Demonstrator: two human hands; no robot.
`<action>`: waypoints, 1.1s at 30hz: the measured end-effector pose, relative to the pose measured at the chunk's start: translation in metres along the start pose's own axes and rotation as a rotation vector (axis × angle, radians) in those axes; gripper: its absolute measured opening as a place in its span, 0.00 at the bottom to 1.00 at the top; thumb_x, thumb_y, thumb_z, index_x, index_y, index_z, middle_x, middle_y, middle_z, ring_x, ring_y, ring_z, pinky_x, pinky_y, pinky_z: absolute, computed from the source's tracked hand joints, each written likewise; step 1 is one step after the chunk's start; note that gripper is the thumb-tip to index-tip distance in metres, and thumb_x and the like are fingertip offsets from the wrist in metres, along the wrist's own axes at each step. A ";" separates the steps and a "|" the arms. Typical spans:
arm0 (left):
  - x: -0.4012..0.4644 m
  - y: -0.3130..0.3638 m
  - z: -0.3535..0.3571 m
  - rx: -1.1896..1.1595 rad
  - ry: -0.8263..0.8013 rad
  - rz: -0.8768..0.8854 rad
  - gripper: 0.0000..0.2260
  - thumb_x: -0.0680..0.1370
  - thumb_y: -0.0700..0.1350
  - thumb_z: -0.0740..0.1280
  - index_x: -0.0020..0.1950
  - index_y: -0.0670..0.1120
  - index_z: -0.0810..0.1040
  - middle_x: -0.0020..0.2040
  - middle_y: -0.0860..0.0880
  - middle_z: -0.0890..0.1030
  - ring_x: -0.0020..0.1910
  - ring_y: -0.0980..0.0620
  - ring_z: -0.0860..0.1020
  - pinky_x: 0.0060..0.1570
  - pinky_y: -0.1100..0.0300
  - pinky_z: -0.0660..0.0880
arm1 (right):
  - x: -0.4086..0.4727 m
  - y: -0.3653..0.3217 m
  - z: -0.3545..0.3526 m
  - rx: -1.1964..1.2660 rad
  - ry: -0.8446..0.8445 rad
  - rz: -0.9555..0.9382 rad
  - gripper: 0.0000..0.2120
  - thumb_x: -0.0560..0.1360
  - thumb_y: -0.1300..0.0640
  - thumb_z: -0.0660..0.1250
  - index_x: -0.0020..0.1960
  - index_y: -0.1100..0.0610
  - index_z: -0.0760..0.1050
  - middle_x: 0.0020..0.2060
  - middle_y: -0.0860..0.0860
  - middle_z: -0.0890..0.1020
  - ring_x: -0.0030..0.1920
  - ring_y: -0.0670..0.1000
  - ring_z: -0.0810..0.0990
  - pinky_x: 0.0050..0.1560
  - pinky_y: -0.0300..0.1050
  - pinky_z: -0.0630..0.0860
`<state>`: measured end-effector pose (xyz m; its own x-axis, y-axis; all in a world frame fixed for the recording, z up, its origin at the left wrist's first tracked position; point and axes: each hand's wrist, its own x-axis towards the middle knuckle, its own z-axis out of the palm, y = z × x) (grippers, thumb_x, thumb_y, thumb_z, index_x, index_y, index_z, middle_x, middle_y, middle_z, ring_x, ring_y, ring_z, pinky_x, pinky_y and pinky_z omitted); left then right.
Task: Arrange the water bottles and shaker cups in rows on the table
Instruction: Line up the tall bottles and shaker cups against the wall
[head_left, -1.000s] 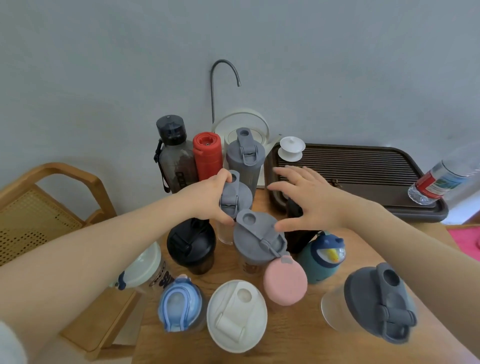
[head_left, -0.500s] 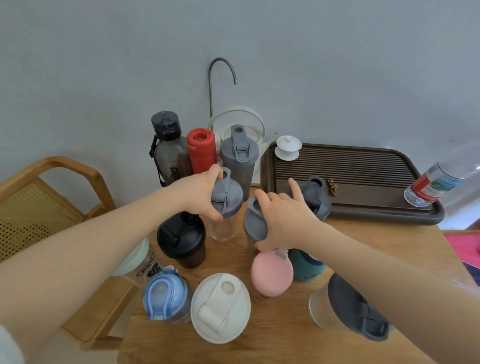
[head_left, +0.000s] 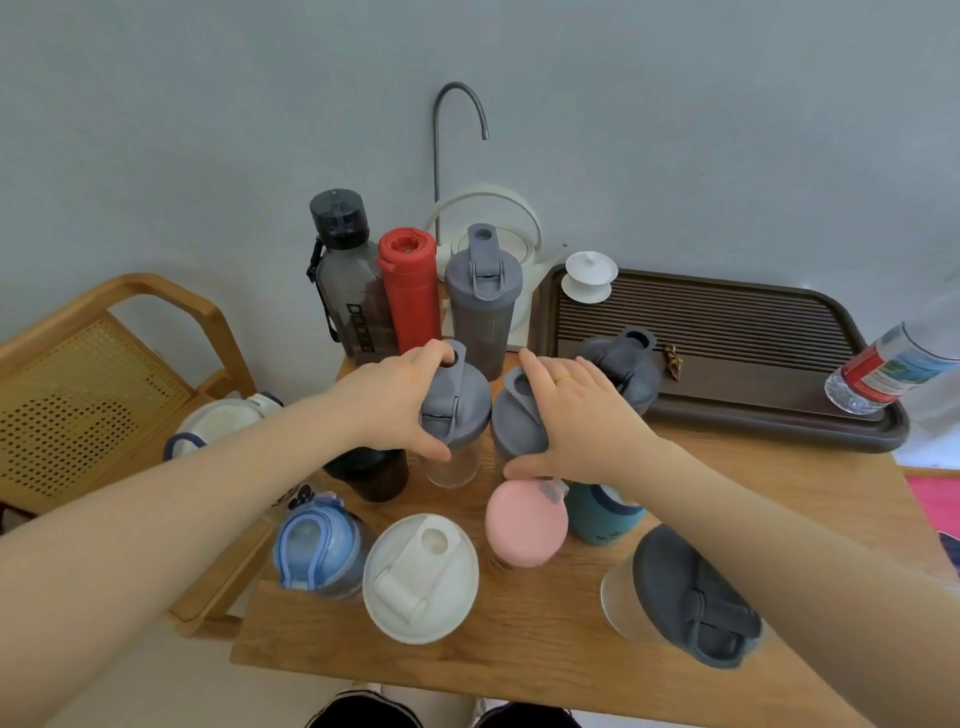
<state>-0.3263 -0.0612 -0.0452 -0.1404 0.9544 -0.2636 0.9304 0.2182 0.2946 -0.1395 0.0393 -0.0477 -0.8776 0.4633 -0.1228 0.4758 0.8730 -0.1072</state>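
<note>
My left hand (head_left: 400, 400) grips the grey lid of a clear shaker cup (head_left: 460, 415) at the table's middle. Right beside it, my right hand (head_left: 576, 415) covers the grey lid of a second shaker cup (head_left: 511, 415). Behind them stand a dark water bottle (head_left: 348, 291), a red bottle (head_left: 410, 291) and a grey shaker (head_left: 483, 296) in a row. A third grey-lidded shaker (head_left: 626, 366) stands to the right. Nearer me are a black-lidded cup (head_left: 374, 478), a blue bottle (head_left: 317, 545), a white-lidded shaker (head_left: 421, 577), a pink-lidded bottle (head_left: 524, 525), a teal bottle (head_left: 602, 519) and a dark-lidded shaker (head_left: 691, 597).
A dark slatted tea tray (head_left: 727, 332) lies at the back right with a small white lidded cup (head_left: 589, 278) and a plastic water bottle (head_left: 893, 364) on its edge. A white kettle (head_left: 488, 228) and curved tap (head_left: 457, 119) stand by the wall. A wooden chair (head_left: 104, 374) is left.
My right hand came down from above the tray side onto the second grey lid and now lies flatter across it. My left hand has kept hold of its shaker lid.
</note>
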 end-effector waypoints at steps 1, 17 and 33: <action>-0.003 0.002 0.001 0.016 0.040 0.010 0.45 0.60 0.58 0.76 0.68 0.51 0.54 0.66 0.48 0.65 0.60 0.47 0.70 0.54 0.53 0.73 | -0.006 -0.001 -0.002 0.035 0.039 -0.030 0.52 0.64 0.33 0.67 0.74 0.58 0.47 0.73 0.56 0.61 0.72 0.56 0.59 0.72 0.50 0.52; -0.085 0.024 0.051 0.330 -0.081 0.420 0.37 0.65 0.68 0.64 0.67 0.52 0.61 0.63 0.52 0.68 0.58 0.50 0.69 0.54 0.55 0.66 | -0.065 -0.040 0.040 -0.420 -0.115 -0.244 0.35 0.73 0.55 0.64 0.73 0.49 0.47 0.72 0.56 0.59 0.68 0.58 0.62 0.62 0.51 0.63; -0.103 0.031 0.088 0.508 -0.027 0.459 0.38 0.62 0.62 0.67 0.66 0.50 0.57 0.63 0.44 0.63 0.54 0.41 0.69 0.48 0.50 0.68 | -0.120 -0.064 0.024 -0.172 -0.213 -0.043 0.36 0.66 0.30 0.59 0.67 0.48 0.62 0.62 0.50 0.71 0.60 0.53 0.69 0.58 0.47 0.63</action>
<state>-0.2533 -0.1712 -0.0898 0.3082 0.9206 -0.2396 0.9382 -0.3359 -0.0837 -0.0633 -0.0754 -0.0498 -0.8562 0.3987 -0.3287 0.4058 0.9126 0.0499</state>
